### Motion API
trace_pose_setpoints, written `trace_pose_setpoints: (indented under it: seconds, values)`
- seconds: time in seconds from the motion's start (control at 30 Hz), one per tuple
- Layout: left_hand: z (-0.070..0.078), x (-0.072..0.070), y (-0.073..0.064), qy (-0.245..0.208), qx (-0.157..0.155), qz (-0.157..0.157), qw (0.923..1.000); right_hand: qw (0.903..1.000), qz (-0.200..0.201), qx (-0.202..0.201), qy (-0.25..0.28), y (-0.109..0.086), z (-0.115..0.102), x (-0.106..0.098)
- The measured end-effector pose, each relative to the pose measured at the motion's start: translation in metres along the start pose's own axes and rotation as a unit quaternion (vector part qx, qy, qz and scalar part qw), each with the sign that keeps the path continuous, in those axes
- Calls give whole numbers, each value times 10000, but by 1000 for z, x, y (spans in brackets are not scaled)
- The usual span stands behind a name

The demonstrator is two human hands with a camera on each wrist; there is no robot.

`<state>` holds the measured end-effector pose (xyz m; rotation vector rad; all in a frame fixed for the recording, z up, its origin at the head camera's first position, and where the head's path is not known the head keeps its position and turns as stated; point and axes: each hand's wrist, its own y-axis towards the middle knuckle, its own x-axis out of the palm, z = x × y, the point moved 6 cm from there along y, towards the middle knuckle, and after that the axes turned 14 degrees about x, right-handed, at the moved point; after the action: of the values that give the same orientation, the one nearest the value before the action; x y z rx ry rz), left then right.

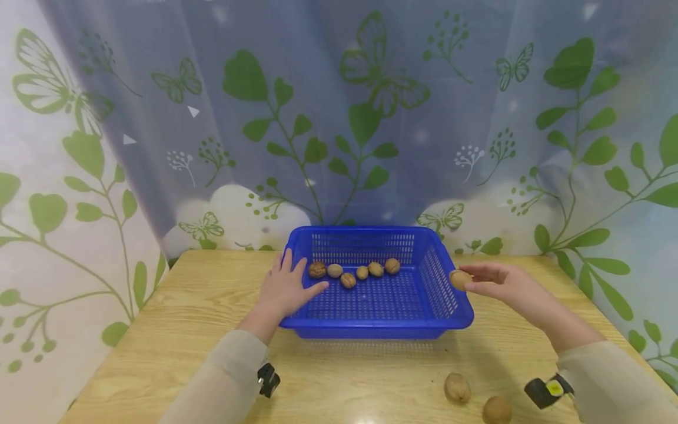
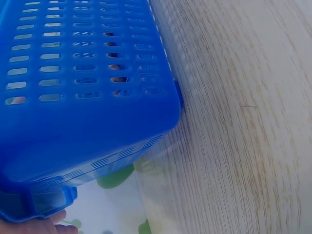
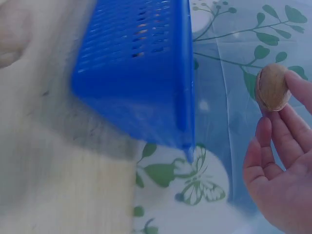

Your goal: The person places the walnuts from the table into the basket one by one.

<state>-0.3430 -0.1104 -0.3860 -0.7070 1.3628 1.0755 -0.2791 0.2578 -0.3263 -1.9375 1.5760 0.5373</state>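
A blue plastic basket [image 1: 376, 323] stands on the wooden table with several walnuts in a loose row toward its back, among them a dark one [image 1: 317, 270]. My left hand [image 1: 286, 288] rests on the basket's left rim, fingers spread and straight, thumb over the inside. In the left wrist view only a few of its fingers [image 2: 36, 227] show beyond the rim. Between thumb and fingertips, my right hand [image 1: 511, 288] pinches a walnut [image 3: 272, 87]. In the head view that walnut is at the basket's right rim; the right wrist view shows it held above rim height.
Two loose walnuts lie on the table at the front right, one [image 1: 457, 388] behind the other [image 1: 497, 410]. A patterned curtain [image 1: 339, 118] hangs behind the table's back edge. Wood-grain tabletop [image 1: 201, 306] extends to the left of the basket.
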Motion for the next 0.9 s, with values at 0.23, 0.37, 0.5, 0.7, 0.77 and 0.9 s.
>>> trace_pose_setpoints:
  seconds: [0.23, 0.37, 0.5, 0.7, 0.77, 0.9]
  values:
    - [1, 0, -2, -24, 23, -29, 10000, 9993, -126, 4, 347, 42, -28, 4]
    - [2, -1, 0, 22, 55, -41, 10000, 9978, -265, -60, 597, 66, -40, 5]
    - [3, -7, 2, 28, 61, 68, 10000, 9939, -352, -52, 1046, 91, -47, 4]
    - [4, -8, 0, 111, 26, -26, 9999, 9853, -168, 94, 1698, 122, -40, 10]
    - [3, -6, -1, 178, -15, -105, 9998, 9844, -58, 96, 1758, 131, -34, 15]
    - [3, -4, -2, 198, -13, -88, 9998, 9845, 374, -23, 1712, 143, -21, 19]
